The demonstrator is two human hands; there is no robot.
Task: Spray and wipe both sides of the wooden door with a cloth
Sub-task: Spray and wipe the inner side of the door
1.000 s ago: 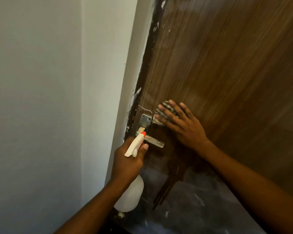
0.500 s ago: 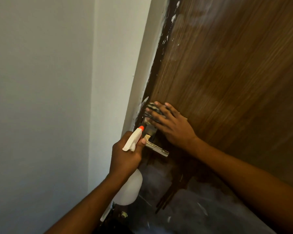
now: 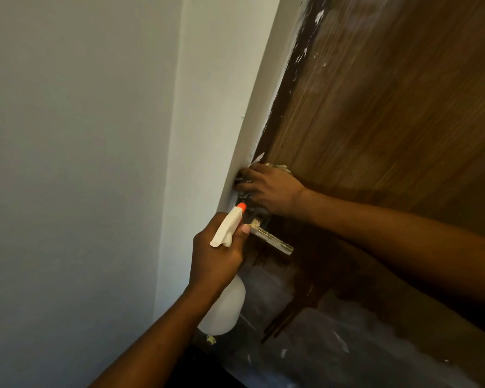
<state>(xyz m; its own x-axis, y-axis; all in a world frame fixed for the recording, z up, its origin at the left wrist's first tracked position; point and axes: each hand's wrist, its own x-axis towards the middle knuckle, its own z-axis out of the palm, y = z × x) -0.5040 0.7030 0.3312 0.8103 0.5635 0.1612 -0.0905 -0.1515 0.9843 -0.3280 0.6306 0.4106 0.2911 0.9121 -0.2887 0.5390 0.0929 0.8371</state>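
The brown wooden door (image 3: 389,107) fills the right half of the view, its lower part darker and streaked. My right hand (image 3: 269,189) presses a striped cloth (image 3: 277,167) flat against the door's left edge, just above the lock plate. Most of the cloth is hidden under the fingers. My left hand (image 3: 216,256) grips a white spray bottle (image 3: 224,306) by its neck; the orange nozzle (image 3: 241,207) points toward the lock area. A metal lever handle (image 3: 272,239) sticks out between my two hands.
A white wall (image 3: 81,163) and white door jamb (image 3: 230,107) run along the left. The dark door frame edge (image 3: 294,65) carries white paint flecks. Dark floor shows at the bottom.
My right hand slid the cloth leftward from the door face to the very edge by the frame, covering the lock plate. The view shifted left. My left hand keeps the bottle near the handle.
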